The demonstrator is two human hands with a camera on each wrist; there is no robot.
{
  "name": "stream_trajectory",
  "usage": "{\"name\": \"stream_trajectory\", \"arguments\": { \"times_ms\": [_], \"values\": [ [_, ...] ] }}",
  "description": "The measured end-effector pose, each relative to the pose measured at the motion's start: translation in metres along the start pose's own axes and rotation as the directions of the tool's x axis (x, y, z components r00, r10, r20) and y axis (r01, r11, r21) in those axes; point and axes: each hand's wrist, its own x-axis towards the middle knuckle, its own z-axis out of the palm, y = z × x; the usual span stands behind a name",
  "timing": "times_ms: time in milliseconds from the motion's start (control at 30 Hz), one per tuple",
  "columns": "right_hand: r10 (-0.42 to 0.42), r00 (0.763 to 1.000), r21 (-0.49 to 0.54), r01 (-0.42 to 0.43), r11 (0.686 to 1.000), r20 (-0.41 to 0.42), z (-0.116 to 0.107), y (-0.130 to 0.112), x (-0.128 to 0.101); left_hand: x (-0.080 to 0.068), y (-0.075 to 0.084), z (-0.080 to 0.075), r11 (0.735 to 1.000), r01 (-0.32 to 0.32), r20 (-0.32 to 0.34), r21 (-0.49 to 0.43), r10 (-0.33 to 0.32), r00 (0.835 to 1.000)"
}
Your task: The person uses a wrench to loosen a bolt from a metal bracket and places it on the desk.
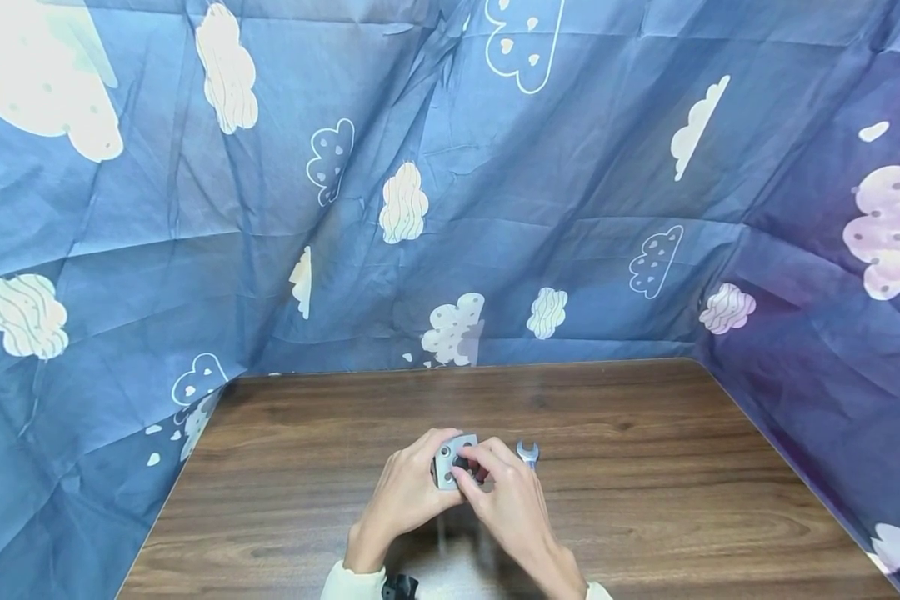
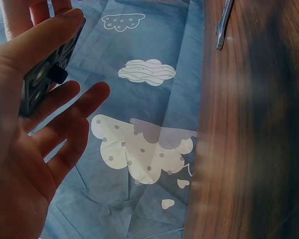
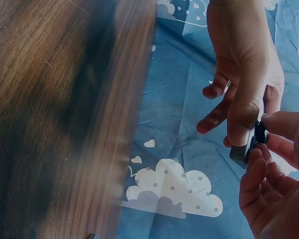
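Holding a small grey block (image 1: 450, 461) upright above the table's (image 1: 645, 467) near middle, the left hand (image 1: 405, 496) grips its edge while the right hand (image 1: 506, 500) pinches a black knob (image 1: 462, 463) on its face, a wrench (image 1: 527, 452) lying flat just beyond at two o'clock.

Table (image 1: 645, 467): dark brown wood grain, streaked with lighter bands. Cloth backdrop (image 1: 540, 167): blue, printed with clouds, some solid cream, some cream with wavy lines, some dotted, some only outlined in white with small hearts (right side shades towards purple, its clouds pinkish). Plate (image 1: 450, 463) held in both hands: grey, with a black knob (image 2: 61, 75) on its face. Wrench (image 1: 528, 452): silver metal. Cuffs (image 1: 345, 581): cream.
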Motion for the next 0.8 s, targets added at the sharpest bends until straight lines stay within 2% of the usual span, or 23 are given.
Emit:
{"name": "stream_trajectory", "arguments": {
  "times_ms": [267,567,800],
  "values": [
    [0.020,0.999,0.000,-0.020,1.000,0.030,-0.0026,-0.0010,0.0015,0.0014,0.0008,-0.0011,1.000,-0.005,0.002,0.010,0.005,1.000],
    [0.051,0.998,-0.058,-0.052,0.997,-0.026,-0.0025,-0.0016,0.0011,0.0010,0.0010,-0.0013,1.000,0.003,0.008,0.012,-0.003,1.000],
    [0.067,0.997,-0.069,-0.069,0.995,-0.031,-0.0014,-0.0032,0.0013,0.0008,0.0024,-0.0018,1.000,0.010,0.011,0.009,-0.010,1.000]
  ]
}}
